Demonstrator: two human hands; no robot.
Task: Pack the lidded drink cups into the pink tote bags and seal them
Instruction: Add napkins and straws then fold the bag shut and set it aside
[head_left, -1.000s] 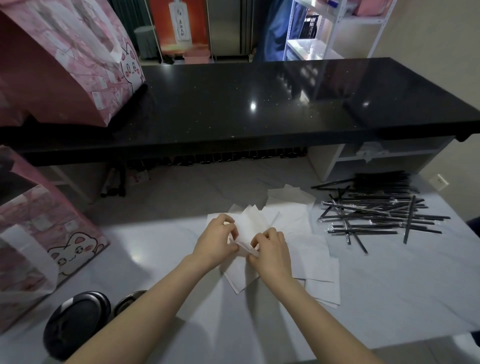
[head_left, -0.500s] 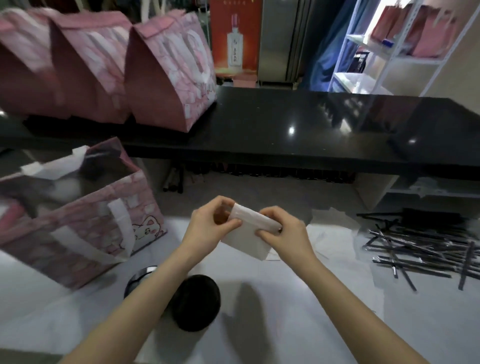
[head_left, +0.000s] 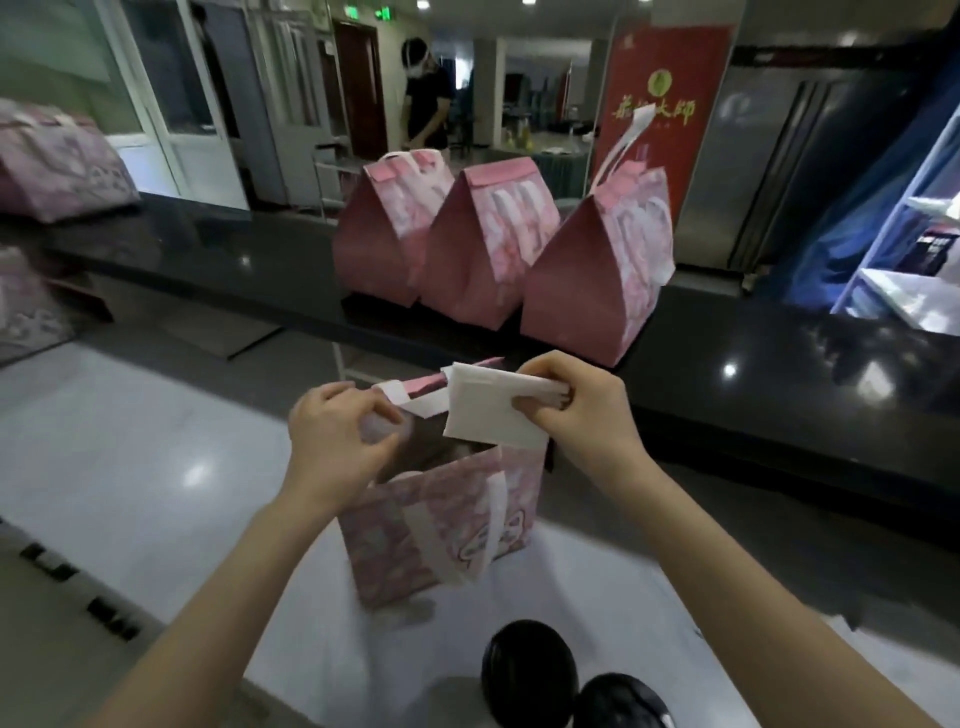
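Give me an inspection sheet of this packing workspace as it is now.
Surface: pale glossy table; black polished counter behind.
Job's things: open pink patterned tote bag upright on the table; three closed pink tote bags on the counter; two black round cup lids at the near edge.
Clutter: nothing seen.
Hands: left hand grips the open bag's rim; right hand pinches a folded white paper napkin.
Cables: nothing seen.
Surroundings: person standing beyond the counter; red banner.
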